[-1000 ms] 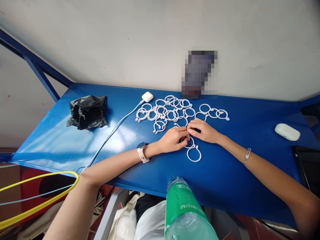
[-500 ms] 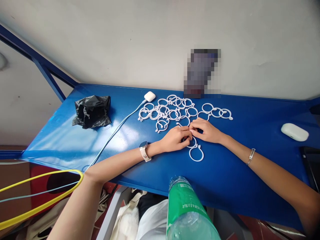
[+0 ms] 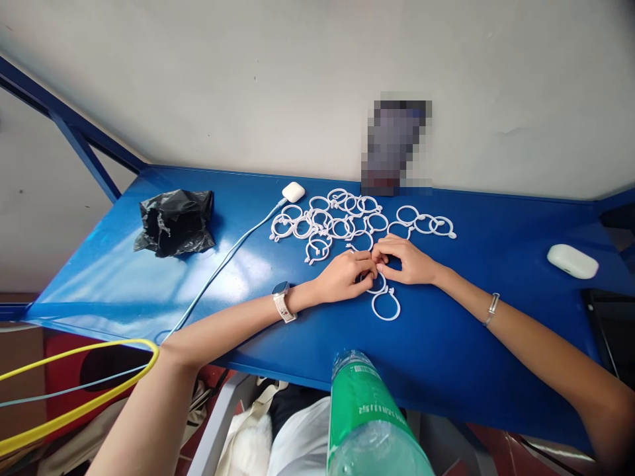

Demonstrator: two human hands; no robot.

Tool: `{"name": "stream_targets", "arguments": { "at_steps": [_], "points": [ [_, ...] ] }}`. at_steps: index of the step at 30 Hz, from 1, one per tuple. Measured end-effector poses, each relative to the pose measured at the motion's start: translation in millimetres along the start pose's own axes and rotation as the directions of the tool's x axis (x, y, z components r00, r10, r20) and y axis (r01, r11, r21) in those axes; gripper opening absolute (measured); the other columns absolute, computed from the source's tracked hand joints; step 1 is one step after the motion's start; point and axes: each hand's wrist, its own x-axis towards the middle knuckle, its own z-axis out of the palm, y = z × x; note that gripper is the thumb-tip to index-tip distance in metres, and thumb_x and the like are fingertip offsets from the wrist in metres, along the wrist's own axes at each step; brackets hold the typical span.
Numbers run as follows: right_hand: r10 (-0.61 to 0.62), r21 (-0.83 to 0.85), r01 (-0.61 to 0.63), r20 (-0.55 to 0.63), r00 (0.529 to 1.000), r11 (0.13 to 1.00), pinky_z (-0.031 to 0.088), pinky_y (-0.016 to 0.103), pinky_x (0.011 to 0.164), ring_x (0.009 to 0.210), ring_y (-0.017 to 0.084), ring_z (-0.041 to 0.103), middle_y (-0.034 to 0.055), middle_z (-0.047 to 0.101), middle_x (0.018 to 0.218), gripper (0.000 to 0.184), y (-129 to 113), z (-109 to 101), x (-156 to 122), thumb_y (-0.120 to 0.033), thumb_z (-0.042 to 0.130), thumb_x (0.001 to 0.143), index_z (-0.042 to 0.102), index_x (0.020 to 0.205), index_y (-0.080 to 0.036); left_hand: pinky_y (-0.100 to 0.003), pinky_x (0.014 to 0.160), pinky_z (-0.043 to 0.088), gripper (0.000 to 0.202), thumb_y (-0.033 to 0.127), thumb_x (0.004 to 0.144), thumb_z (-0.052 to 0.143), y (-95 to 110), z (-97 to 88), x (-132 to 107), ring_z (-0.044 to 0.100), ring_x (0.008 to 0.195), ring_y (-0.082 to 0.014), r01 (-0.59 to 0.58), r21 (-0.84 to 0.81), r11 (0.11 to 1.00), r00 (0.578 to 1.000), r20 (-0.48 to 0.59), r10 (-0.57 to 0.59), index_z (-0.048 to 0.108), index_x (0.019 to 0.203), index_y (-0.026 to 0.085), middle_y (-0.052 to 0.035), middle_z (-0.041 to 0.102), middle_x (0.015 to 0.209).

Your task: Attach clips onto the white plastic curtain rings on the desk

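My left hand [image 3: 344,274] and my right hand [image 3: 405,259] meet fingertip to fingertip on the blue table [image 3: 461,344]. Both pinch a white plastic ring [image 3: 379,284] that is mostly hidden under the fingers. Linked to it, a second white ring [image 3: 385,307] lies flat just in front of the hands. A spread of several loose white rings [image 3: 342,221] lies behind the hands, toward the wall. A watch sits on my left wrist and a bracelet on my right.
A crumpled black plastic bag [image 3: 173,221] lies at the left. A white charger plug [image 3: 293,192] with a pale cable runs off the front-left edge. A white earbud case [image 3: 572,260] rests at the right. A green-labelled bottle [image 3: 364,416] stands near me. A blurred object leans on the wall.
The hands stay together on the ring with only small finger movements. The view has shifted slightly with my head.
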Motion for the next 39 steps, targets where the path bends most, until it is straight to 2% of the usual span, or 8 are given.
{"name": "stream_targets", "arguments": {
  "at_steps": [11, 19, 30, 39],
  "points": [
    [0.016, -0.028, -0.017, -0.017, 1.000, 0.999, 0.038, 0.030, 0.071, 0.061, 0.014, 0.049, -0.0018, 0.053, 0.063, 0.007, 1.2, 2.8, 0.1, -0.019, 0.052, 0.080, 0.054, 0.074, -0.020, -0.028, 0.076, 0.045, 0.018, 0.017, 0.089, 0.044, 0.9, 0.1, 0.3, 0.061, 0.082, -0.0159, 0.007, 0.037, 0.999, 1.000, 0.016, -0.008, 0.060, 0.083, 0.015, -0.0056, 0.065, 0.092],
    [0.057, 0.005, -0.057, -0.114, 0.992, 0.998, 0.042, 0.028, 0.065, 0.061, 0.014, 0.051, 0.0000, 0.058, 0.065, 0.012, -2.4, 1.6, 0.1, -0.022, 0.051, 0.086, 0.055, 0.074, -0.020, -0.028, 0.074, 0.042, 0.018, 0.022, 0.089, 0.046, 0.0, 1.4, -0.9, 0.058, 0.077, -0.0151, -0.027, 0.074, 0.997, 1.000, 0.009, 0.026, 0.063, 0.085, 0.016, -0.0050, 0.063, 0.091],
    [0.124, 0.092, -0.107, -0.215, 0.969, 0.990, 0.045, 0.026, 0.059, 0.060, 0.013, 0.053, -0.0002, 0.059, 0.067, 0.011, -1.2, 1.9, -1.9, -0.024, 0.052, 0.086, 0.056, 0.077, -0.021, -0.029, 0.078, 0.045, 0.016, 0.024, 0.086, 0.052, 3.9, -0.1, -0.2, 0.058, 0.086, -0.0181, -0.039, 0.101, 0.994, 0.999, 0.039, 0.035, 0.065, 0.090, 0.016, -0.0070, 0.061, 0.096],
    [0.107, 0.084, -0.089, -0.240, 0.965, 0.992, 0.044, 0.025, 0.057, 0.058, 0.012, 0.052, -0.0011, 0.057, 0.065, 0.012, -0.4, 2.1, -2.0, -0.025, 0.052, 0.087, 0.056, 0.077, -0.020, -0.030, 0.078, 0.042, 0.024, 0.039, 0.090, 0.056, 1.8, 0.6, -0.8, 0.058, 0.086, -0.0180, -0.077, 0.120, 0.990, 0.996, 0.052, 0.071, 0.066, 0.091, 0.017, -0.0063, 0.061, 0.098]
  ]
}}
